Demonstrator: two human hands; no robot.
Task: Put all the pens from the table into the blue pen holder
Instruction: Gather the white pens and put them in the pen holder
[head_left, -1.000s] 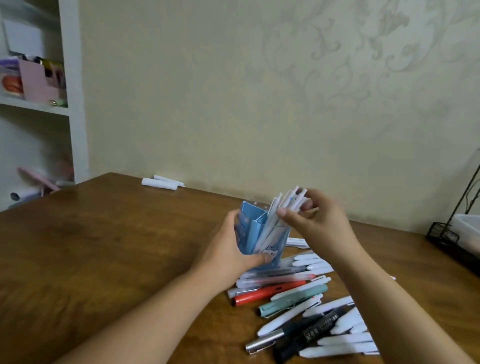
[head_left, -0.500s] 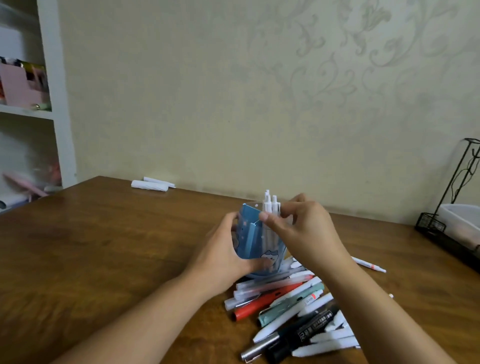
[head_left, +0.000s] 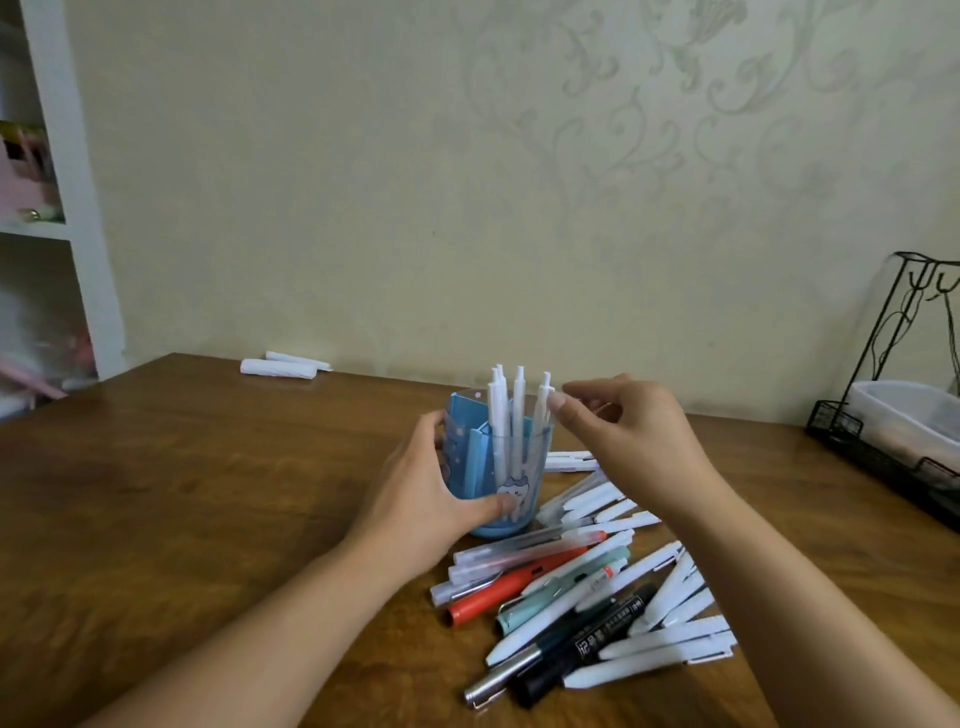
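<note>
The blue pen holder (head_left: 511, 467) stands upright in the middle of the wooden table (head_left: 182, 493), with several white pens (head_left: 501, 410) standing in it. My left hand (head_left: 431, 499) wraps around its left side, thumb on the front. My right hand (head_left: 623, 431) hovers just right of the pen tops, fingers loosely apart and empty, fingertips close to the rightmost pen. A pile of pens (head_left: 597, 587) lies in front and to the right of the holder: many white ones, a red pen (head_left: 493, 595), a teal one (head_left: 561, 582), a black marker (head_left: 587, 644).
Two white rolled items (head_left: 280, 366) lie at the table's far edge near the wall. A black wire rack with a white tub (head_left: 904, 421) stands at the right edge. A white shelf unit (head_left: 57, 208) is at the far left.
My right hand stood the bundle of white pens upright in the holder, let them go and drew back slightly right. My left hand kept hold of the holder.
</note>
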